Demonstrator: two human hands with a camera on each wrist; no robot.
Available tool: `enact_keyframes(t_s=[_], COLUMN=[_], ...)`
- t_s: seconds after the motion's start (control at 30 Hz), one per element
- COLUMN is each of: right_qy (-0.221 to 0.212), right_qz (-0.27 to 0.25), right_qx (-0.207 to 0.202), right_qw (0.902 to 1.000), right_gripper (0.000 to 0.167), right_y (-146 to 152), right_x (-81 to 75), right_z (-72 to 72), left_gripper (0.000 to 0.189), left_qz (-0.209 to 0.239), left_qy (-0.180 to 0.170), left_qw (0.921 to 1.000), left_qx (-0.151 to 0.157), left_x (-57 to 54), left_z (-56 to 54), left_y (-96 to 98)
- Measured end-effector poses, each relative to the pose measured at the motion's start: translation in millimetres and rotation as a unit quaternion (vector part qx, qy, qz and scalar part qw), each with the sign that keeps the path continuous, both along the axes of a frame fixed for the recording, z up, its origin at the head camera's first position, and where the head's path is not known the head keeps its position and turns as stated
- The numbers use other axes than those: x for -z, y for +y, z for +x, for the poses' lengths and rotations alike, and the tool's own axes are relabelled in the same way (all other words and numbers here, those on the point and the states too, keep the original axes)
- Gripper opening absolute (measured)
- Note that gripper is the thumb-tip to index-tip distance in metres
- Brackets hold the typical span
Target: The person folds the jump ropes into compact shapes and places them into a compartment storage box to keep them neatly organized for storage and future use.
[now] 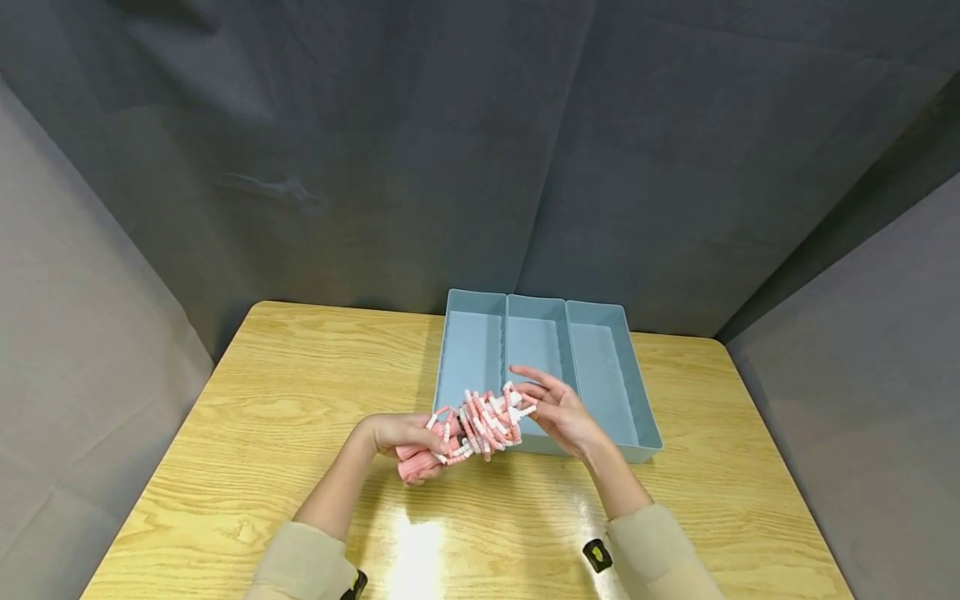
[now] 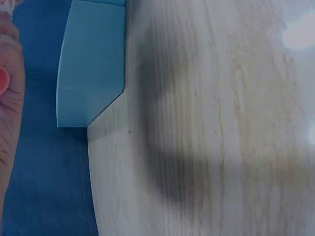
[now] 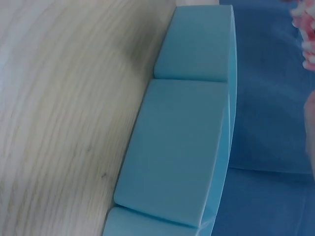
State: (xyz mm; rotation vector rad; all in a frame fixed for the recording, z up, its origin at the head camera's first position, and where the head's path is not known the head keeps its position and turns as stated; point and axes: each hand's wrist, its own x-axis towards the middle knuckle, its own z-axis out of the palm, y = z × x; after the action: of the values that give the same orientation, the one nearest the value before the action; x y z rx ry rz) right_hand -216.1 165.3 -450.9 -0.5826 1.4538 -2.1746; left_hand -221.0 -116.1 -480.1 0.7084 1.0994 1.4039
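A pink-and-white beaded jump rope (image 1: 487, 425), bundled in loops, is held above the table in front of the tray. My left hand (image 1: 401, 435) grips its two pink handles (image 1: 417, 468), thumb lying across the top. In the left wrist view, the round end of one handle (image 2: 3, 81) pokes out of the fist at the left edge. At the far end of the bundle, my right hand (image 1: 562, 415) has its fingers spread loosely beside the beads; whether they touch is unclear. The right wrist view catches only some beads (image 3: 308, 39) and a sliver of that hand.
A blue-grey tray (image 1: 639, 455) with three long compartments stands on the wooden table (image 1: 300, 375), behind and to the right of the rope. Dark curtain (image 1: 375, 167) hangs behind the table, and grey cloth walls flank both sides.
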Motion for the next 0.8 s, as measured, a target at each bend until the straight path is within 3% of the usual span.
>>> enact_keyframes(t_s=[0.13, 0.33, 0.5, 0.63, 0.8], right_qy=[0.022, 0.046, 0.039, 0.034, 0.055], right_qz=[0.071, 0.168, 0.129, 0.078, 0.050], right_qx=[-0.006, 0.000, -0.005, -0.041, -0.088], right_qw=[0.9972, 0.9848, 0.9909, 0.9955, 0.9934], right_gripper=[0.038, 0.033, 0.037, 0.040, 0.041], right_y=[3.8, 5.8, 3.0, 2.0, 2.9], right_x=[-2.0, -7.8, -7.7, -5.6, -3.9], right_z=[-2.8, -3.1, -2.3, -2.6, -4.1], left_gripper=[0.020, 0.022, 0.021, 0.021, 0.021], left_qz=[-0.008, -0.013, -0.003, 0.000, 0.013], left_qy=[0.001, -0.008, -0.008, -0.012, -0.016], left_qw=[1.0000, 0.9999, 1.0000, 0.9999, 0.9997], left_qx=[0.004, 0.000, -0.001, 0.003, 0.013], left_x=[-0.4, -2.5, -1.9, -0.7, 1.5], left_z=[1.2, 1.1, 0.5, 0.0, -0.5], left_y=[-2.1, -4.0, -3.0, -1.4, -0.8])
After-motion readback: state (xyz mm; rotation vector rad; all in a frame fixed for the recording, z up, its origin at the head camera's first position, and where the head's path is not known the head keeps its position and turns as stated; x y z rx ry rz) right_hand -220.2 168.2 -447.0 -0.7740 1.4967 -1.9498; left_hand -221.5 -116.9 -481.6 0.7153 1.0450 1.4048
